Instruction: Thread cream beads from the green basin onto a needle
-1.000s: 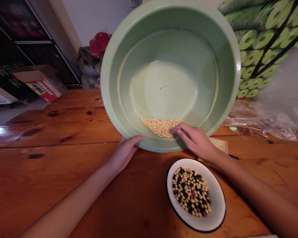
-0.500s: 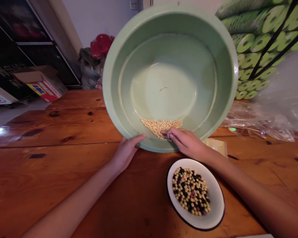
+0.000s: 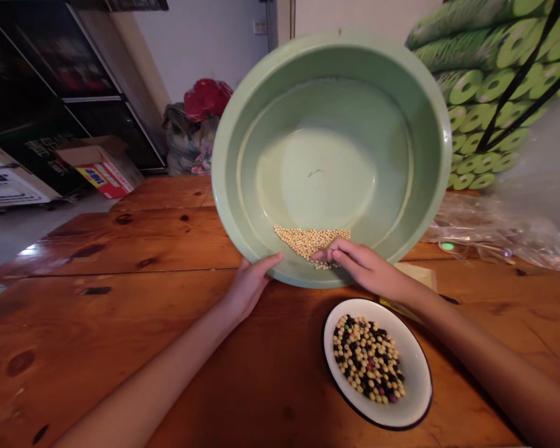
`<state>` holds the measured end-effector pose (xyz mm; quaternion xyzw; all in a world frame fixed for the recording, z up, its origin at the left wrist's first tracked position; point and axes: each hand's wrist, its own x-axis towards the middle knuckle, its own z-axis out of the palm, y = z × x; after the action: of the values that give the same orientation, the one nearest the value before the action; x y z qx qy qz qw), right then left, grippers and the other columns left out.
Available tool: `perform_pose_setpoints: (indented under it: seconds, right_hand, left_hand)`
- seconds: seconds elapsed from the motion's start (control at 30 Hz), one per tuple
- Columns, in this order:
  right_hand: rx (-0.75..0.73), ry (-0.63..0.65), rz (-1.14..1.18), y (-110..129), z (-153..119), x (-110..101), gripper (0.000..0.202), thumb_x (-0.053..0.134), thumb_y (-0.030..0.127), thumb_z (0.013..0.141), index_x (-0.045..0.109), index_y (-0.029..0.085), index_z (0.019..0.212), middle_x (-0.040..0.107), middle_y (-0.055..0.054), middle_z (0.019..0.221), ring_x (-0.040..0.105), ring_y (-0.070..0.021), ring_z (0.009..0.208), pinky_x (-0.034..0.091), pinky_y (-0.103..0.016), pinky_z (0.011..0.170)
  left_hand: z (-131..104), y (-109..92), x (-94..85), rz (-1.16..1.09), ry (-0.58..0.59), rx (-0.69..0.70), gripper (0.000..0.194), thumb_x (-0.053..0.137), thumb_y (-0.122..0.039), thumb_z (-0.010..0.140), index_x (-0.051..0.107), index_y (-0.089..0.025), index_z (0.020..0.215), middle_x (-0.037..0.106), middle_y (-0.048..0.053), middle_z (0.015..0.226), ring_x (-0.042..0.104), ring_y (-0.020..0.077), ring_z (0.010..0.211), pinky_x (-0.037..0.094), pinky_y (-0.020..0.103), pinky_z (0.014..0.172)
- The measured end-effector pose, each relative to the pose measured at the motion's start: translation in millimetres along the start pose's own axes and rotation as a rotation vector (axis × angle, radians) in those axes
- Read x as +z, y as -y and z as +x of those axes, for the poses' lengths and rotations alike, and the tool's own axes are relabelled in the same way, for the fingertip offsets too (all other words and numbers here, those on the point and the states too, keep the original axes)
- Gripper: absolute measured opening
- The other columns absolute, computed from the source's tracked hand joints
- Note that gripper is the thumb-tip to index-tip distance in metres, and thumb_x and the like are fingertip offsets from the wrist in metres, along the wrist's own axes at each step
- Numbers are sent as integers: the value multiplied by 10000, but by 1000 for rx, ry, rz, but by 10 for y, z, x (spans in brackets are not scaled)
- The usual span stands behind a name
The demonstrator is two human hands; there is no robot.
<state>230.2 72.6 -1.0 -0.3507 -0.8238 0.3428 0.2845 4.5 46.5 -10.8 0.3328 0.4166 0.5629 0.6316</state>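
Note:
My left hand (image 3: 252, 283) grips the lower left rim of a large green plastic basin (image 3: 432, 134), its thumb inside the wall. The basin is tilted steeply toward me. Small round pale-yellow pieces, like soybeans (image 3: 303, 239), lie pooled along its lower inside edge. My right hand (image 3: 361, 264) reaches over the lower rim, index finger stretched into the pile and the other fingers curled; nothing shows held in it. Below that wrist, a white enamel bowl (image 3: 415, 379) with a dark rim contains mixed beads (image 3: 368, 358), mostly cream and black, a few coloured.
A wooden table (image 3: 121, 317) carries everything. Clear plastic wrap (image 3: 513, 230), glasses (image 3: 476, 249) and a pale yellow packet (image 3: 420, 277) lie at the right. Green rolls (image 3: 485, 118) are stacked behind. A cardboard box (image 3: 107, 171) and bags (image 3: 200, 118) stand beyond the table's far left.
The view has shifted, so everything sits slightly farther right. My right index finger has moved a little within the pile, and some pieces have separated near the fingers. My left hand keeps its grip.

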Motion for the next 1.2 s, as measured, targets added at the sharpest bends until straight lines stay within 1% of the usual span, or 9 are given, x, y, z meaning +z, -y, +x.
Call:
perform_pose_setpoints:
  seconds: [0.13, 0.2, 0.37, 0.47, 0.67, 0.87, 0.97, 1.07, 1.2]
  right_hand:
    - [15, -56, 29, -17, 21, 9, 231, 296, 363, 995, 446, 215, 901, 664, -108, 1072, 618, -201, 1085, 475, -410, 926]
    - [16, -55, 11, -24, 37, 33, 216, 307, 359, 991, 440, 222, 890, 661, -103, 1058, 606, -212, 1108, 472, -409, 921]
    - [-6, 11, -43, -11, 99, 134, 167, 353, 317, 974, 454, 235, 870, 653, -87, 1013, 605, -233, 1068, 468, -429, 906]
    - [-29, 56, -30, 31, 124, 162, 169, 352, 293, 971, 461, 237, 856, 643, -84, 1055, 579, -220, 1106, 463, -418, 934]
    - [-21, 114, 51, 118, 103, 91, 183, 344, 305, 982, 471, 235, 869, 647, -71, 1072, 564, -198, 1143, 439, -416, 996]
    - [18, 126, 132, 153, 73, 63, 220, 339, 347, 991, 491, 218, 898, 637, -84, 1175, 557, -181, 1173, 418, -411, 1026]
    - [27, 104, 159, 155, 69, 61, 240, 348, 369, 989, 490, 209, 880, 650, -94, 1160, 583, -176, 1143, 433, -399, 1010]
    - [29, 35, 155, 135, 79, 63, 252, 329, 384, 991, 470, 212, 871, 642, -105, 1171, 584, -178, 1139, 438, -405, 999]
    - [20, -33, 78, 85, 122, 93, 233, 343, 374, 983, 471, 218, 866, 595, -108, 1234, 490, -203, 1257, 358, -445, 1059]
  left_hand:
    - [4, 17, -20, 3, 10, 13, 562, 746, -232, 704, 570, -213, 1237, 704, 71, 1103, 605, 230, 1109, 482, 371, 938]
    - [3, 19, -24, 0, 20, 21, 553, 743, -231, 707, 574, -216, 1233, 708, 68, 1094, 605, 228, 1113, 483, 370, 937]
    - [6, 19, -16, -1, 31, 21, 520, 734, -237, 713, 591, -200, 1212, 716, 69, 1062, 617, 230, 1089, 483, 375, 932]
    - [10, 24, -11, -5, 29, 23, 508, 730, -233, 713, 597, -200, 1202, 716, 66, 1063, 608, 233, 1105, 478, 378, 936]
    - [24, 39, -26, -15, 44, 29, 498, 732, -231, 702, 607, -195, 1182, 719, 71, 1037, 623, 230, 1073, 465, 397, 954]
    - [23, 33, -21, -11, 32, 32, 480, 724, -217, 711, 610, -193, 1177, 723, 65, 996, 628, 219, 1040, 474, 373, 921]
    - [16, 25, -8, -15, 33, 34, 503, 728, -215, 709, 599, -193, 1194, 719, 67, 1017, 629, 221, 1038, 471, 380, 933]
    - [13, 18, 1, -25, 27, 36, 531, 734, -209, 700, 589, -203, 1211, 716, 61, 1048, 630, 218, 1044, 463, 380, 957]
    - [17, 19, 5, -33, 27, 34, 555, 740, -193, 692, 582, -207, 1224, 721, 60, 1042, 622, 221, 1077, 458, 379, 974]
